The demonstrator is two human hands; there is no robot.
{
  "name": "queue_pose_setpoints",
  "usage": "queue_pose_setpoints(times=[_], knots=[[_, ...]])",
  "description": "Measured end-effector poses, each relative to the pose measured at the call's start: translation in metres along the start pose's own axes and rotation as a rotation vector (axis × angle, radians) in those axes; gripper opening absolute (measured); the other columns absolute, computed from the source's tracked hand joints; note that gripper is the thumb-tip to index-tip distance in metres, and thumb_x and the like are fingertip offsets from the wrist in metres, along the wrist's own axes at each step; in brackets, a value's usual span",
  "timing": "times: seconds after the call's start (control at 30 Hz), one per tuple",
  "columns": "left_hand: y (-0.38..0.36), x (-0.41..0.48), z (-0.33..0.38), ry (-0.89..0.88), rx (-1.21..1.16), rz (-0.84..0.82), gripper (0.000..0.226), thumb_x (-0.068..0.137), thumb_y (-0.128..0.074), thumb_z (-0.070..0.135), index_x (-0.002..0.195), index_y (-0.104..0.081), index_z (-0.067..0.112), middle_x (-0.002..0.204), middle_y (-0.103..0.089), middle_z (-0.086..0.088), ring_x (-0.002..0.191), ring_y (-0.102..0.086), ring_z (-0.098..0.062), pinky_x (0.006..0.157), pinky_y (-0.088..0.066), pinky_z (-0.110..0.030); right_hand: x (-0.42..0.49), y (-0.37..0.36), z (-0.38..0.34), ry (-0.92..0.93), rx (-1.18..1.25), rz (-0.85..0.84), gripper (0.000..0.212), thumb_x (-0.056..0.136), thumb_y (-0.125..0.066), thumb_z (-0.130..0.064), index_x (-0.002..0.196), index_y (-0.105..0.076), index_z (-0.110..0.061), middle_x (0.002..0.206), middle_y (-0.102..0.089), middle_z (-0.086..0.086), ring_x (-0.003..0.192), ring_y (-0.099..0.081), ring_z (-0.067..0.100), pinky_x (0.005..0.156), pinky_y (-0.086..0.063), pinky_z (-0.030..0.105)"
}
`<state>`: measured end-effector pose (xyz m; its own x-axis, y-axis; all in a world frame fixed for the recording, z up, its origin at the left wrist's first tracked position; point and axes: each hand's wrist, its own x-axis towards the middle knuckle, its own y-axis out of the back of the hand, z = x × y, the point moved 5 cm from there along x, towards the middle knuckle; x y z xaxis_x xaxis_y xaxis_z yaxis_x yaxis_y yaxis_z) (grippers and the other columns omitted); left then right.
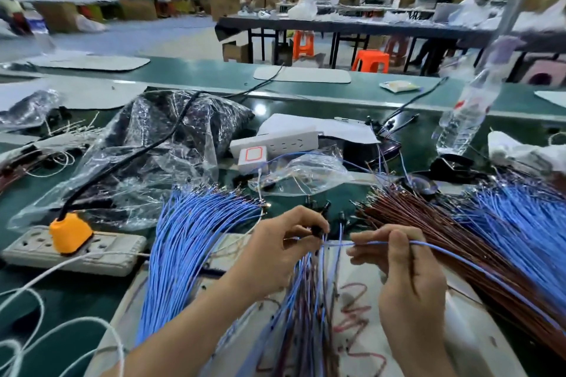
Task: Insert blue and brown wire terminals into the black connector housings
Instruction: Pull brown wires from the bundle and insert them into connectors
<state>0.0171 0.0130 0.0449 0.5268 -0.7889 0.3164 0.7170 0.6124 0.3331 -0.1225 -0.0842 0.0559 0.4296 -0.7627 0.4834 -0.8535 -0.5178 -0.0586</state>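
View from a head-worn camera, looking down at a person's two bare hands over a cluttered green work table [46, 300].

The left hand [284, 248] has its fingers curled, thumb and fingertips pinching a small black plastic connector housing [317, 231] just above the table, near the centre of the view. The right hand [398, 260] pinches a single thin blue wire [367, 243] between thumb and forefinger, the other fingers curled beneath. The wire's free end points left and reaches the housing – whether its terminal is seated inside cannot be told.

Below the left hand hangs a mixed cluster of blue and brown wires [309, 300], lying over a pale flat board [459, 330]. A fanned bundle of blue wires [190, 239] lies left of the hands; a bundle of brown wires [428, 229] lies to the right, with a second bundle of blue wires [520, 223] beyond it. A few loose black housings [324, 206] sit on the table just past the hands.

At the left, an orange plug [70, 232] sits in a white power strip [116, 254]. Behind lie a crumpled clear plastic bag [159, 147] and, far right, a clear plastic water bottle [468, 113] – tilted in this wide-angle view.
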Motion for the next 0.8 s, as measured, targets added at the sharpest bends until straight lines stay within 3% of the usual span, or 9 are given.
queue_pose_setpoints(times=[0.1, 0.27, 0.5, 0.8], knots=[[-0.004, -0.001, 0.001, -0.015, 0.055, -0.012, 0.029, 0.083, -0.067, -0.002, 0.097, -0.067, 0.023, 0.089, -0.070, 0.014, 0.081, -0.067, -0.004, 0.077, -0.049, -0.013, 0.000, 0.001, -0.001, 0.036, -0.004, -0.008, 0.031, 0.099, -0.036, -0.049, 0.087, -0.060, -0.033, 0.083, -0.071, 0.003, 0.066, -0.070, 0.020, 0.065, -0.057, 0.033], [-0.001, -0.001, 0.003, -0.015, 0.025, 0.013, 0.029, 0.081, -0.069, -0.003, 0.093, -0.067, 0.023, 0.086, -0.070, 0.009, 0.079, -0.066, -0.002, 0.077, -0.050, -0.015, -0.007, 0.001, -0.005, 0.159, -0.101, -0.042, 0.029, 0.102, -0.033, -0.042, 0.094, -0.060, -0.036, 0.087, -0.068, -0.001, 0.073, -0.069, 0.018, 0.068, -0.053, 0.040], [-0.007, 0.000, 0.002, -0.035, 0.103, -0.006, 0.024, 0.078, -0.073, 0.000, 0.094, -0.069, 0.017, 0.075, -0.063, 0.028, 0.070, -0.061, 0.004, 0.072, -0.044, -0.008, -0.012, 0.003, -0.012, 0.299, -0.005, -0.042, 0.024, 0.104, -0.035, -0.035, 0.098, -0.058, -0.034, 0.092, -0.067, -0.006, 0.074, -0.066, 0.019, 0.070, -0.051, 0.022], [-0.004, 0.000, 0.009, -0.051, 0.139, -0.010, 0.020, 0.078, -0.074, 0.005, 0.091, -0.069, 0.020, 0.077, -0.063, 0.024, 0.071, -0.058, -0.002, 0.070, -0.047, -0.018, -0.017, 0.001, -0.014, 0.355, -0.069, -0.115, 0.023, 0.104, -0.034, -0.033, 0.103, -0.057, -0.035, 0.097, -0.065, -0.012, 0.079, -0.066, 0.018, 0.071, -0.051, 0.030]])
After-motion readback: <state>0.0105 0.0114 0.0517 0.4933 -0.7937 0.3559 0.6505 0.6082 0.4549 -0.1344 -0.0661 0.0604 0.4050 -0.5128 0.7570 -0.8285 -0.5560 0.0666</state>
